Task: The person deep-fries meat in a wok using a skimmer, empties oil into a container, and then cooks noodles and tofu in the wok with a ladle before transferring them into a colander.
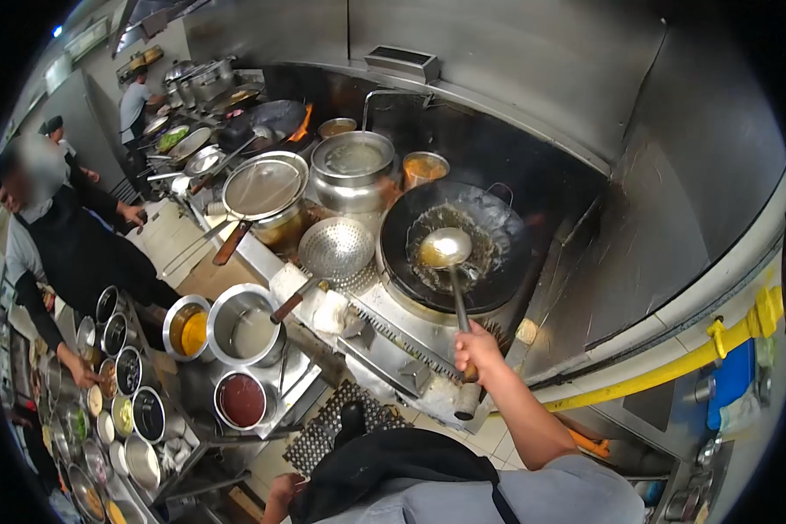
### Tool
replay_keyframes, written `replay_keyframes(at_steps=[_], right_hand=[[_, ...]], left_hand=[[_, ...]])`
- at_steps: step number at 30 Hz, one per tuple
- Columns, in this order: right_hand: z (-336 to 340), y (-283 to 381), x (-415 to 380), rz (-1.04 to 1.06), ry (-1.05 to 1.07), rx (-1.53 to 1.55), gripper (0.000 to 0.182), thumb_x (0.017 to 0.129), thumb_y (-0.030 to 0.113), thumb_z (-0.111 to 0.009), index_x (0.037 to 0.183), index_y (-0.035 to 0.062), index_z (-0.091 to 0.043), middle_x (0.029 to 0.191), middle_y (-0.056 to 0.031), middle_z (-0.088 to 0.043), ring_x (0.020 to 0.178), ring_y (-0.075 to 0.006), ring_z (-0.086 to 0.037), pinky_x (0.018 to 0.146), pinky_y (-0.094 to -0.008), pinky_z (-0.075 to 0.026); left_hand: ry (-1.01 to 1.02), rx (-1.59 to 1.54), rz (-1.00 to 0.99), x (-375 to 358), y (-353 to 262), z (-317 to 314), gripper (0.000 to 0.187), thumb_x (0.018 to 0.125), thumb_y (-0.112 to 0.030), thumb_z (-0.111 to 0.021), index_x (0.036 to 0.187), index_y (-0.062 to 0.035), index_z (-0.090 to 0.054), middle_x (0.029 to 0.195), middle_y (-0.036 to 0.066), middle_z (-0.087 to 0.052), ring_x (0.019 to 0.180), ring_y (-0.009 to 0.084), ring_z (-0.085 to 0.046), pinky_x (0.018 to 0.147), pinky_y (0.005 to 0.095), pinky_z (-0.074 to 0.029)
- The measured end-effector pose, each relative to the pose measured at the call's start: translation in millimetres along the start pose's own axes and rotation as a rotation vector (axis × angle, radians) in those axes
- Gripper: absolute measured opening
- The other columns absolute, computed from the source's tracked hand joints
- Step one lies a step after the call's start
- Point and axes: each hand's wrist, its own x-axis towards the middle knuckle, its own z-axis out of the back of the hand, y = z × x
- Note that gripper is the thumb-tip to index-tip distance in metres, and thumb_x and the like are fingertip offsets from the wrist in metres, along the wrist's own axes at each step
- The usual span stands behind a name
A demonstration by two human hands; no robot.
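My right hand (478, 348) is closed round the handle of a metal ladle (459, 299). The ladle's bowl rests low inside a black wok (397, 253), and some yellowish liquid shows in it. Around the bowl, clear bubbling liquid (491, 234) covers the bottom of the wok. My left hand (283, 491) hangs low beside my dark apron (367, 472), away from the stove. Its fingers are small and partly hidden, so I cannot make out whether it holds anything.
Left of the wok are a perforated strainer (336, 247), a lidded pot (353, 179) and a sieve (265, 186). Pots of red sauce (241, 400) and yellow liquid (189, 332) stand on a side counter. A co-worker (70, 227) reaches over containers; flame (302, 124) rises by a farther wok.
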Motion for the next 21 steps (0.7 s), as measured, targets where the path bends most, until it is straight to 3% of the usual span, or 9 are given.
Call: replay_keyframes(at_steps=[1,4,6,9,11,13,18,20,21], right_hand=[[6.3,11.1,13.4,-0.012,-0.004,0.089,0.039,0.085,0.004,-0.050,0.121,0.0119,-0.040,0.062,-0.0027,-0.045,0.038,-0.0091,-0.038,0.033,-0.0251,-0.031],[-1.9,22.4,34.9,0.056,-0.009,0.025,0.038,0.086,0.004,-0.051,0.121,0.0114,-0.039,0.062,-0.0021,-0.045,0.040,-0.0078,-0.038,0.033,-0.0249,-0.033],[-27.9,8.6,29.6,0.245,-0.262,-0.445,0.040,0.087,0.003,-0.050,0.124,0.0129,-0.038,0.061,-0.0015,-0.043,0.041,-0.0091,-0.040,0.034,-0.0269,-0.036],[-64.7,10.1,-1.4,0.019,-0.200,-0.005,0.027,0.087,0.005,-0.051,0.110,0.0145,-0.041,0.060,-0.0009,-0.042,0.040,-0.0100,-0.040,0.034,-0.0277,-0.036],[-45.5,19.8,14.9,-0.049,-0.092,0.143,0.023,0.088,0.008,-0.053,0.107,0.0148,-0.041,0.061,-0.0009,-0.043,0.040,-0.0085,-0.039,0.033,-0.0253,-0.034],[-33.1,27.9,35.1,-0.005,-0.083,0.173,0.021,0.088,0.011,-0.055,0.106,0.0133,-0.044,0.062,-0.0009,-0.046,0.040,-0.0069,-0.038,0.033,-0.0234,-0.032],[-54.3,-21.0,31.2,0.354,-0.518,-0.681,0.048,0.087,0.004,-0.050,0.132,0.0079,-0.035,0.059,-0.0019,-0.045,0.036,-0.0136,-0.040,0.032,-0.0298,-0.036],[-48.7,-33.8,25.4,0.413,-0.524,-0.657,0.045,0.087,0.005,-0.051,0.130,0.0092,-0.038,0.059,-0.0022,-0.046,0.035,-0.0139,-0.039,0.031,-0.0296,-0.035],[-52.8,-23.1,9.1,0.227,-0.355,-0.377,0.046,0.087,0.005,-0.051,0.131,0.0104,-0.038,0.060,-0.0022,-0.046,0.035,-0.0134,-0.039,0.031,-0.0294,-0.035]], left_hand=[[0.171,0.019,-0.105,2.3,-23.1,-7.7,0.025,0.088,-0.013,-0.046,0.107,-0.0048,-0.060,0.092,0.010,-0.064,0.070,0.0226,-0.060,0.066,0.0353,-0.051],[0.141,0.946,0.122,20.8,-50.8,3.5,0.021,0.086,-0.011,-0.048,0.101,-0.0060,-0.061,0.080,0.008,-0.063,0.060,0.0226,-0.059,0.057,0.0357,-0.052],[0.109,0.573,0.280,52.9,-60.7,14.6,0.018,0.087,-0.011,-0.047,0.097,-0.0068,-0.061,0.072,0.005,-0.061,0.055,0.0210,-0.058,0.047,0.0349,-0.048],[-0.174,0.687,0.035,59.0,-117.0,4.6,0.017,0.089,-0.014,-0.045,0.090,-0.0081,-0.062,0.073,0.005,-0.061,0.056,0.0192,-0.057,0.046,0.0331,-0.046],[0.003,0.283,0.302,60.5,-152.6,0.3,0.016,0.090,-0.015,-0.044,0.089,-0.0095,-0.059,0.072,0.005,-0.060,0.056,0.0185,-0.057,0.047,0.0318,-0.047],[0.099,0.424,0.273,59.7,-180.6,3.2,0.017,0.091,-0.016,-0.043,0.092,-0.0084,-0.058,0.077,0.007,-0.061,0.061,0.0203,-0.058,0.052,0.0336,-0.048],[0.433,0.901,0.061,79.2,-253.2,-17.8,0.024,0.093,-0.021,-0.038,0.099,-0.0053,-0.055,0.091,0.012,-0.062,0.076,0.0253,-0.062,0.063,0.0383,-0.053],[0.449,0.973,0.075,85.1,-265.0,-26.7,0.023,0.093,-0.021,-0.039,0.098,-0.0055,-0.056,0.089,0.012,-0.062,0.074,0.0249,-0.062,0.061,0.0377,-0.052],[0.451,0.993,0.079,87.9,-268.2,-30.6,0.023,0.093,-0.021,-0.039,0.097,-0.0056,-0.056,0.088,0.012,-0.062,0.073,0.0247,-0.062,0.060,0.0375,-0.051]])
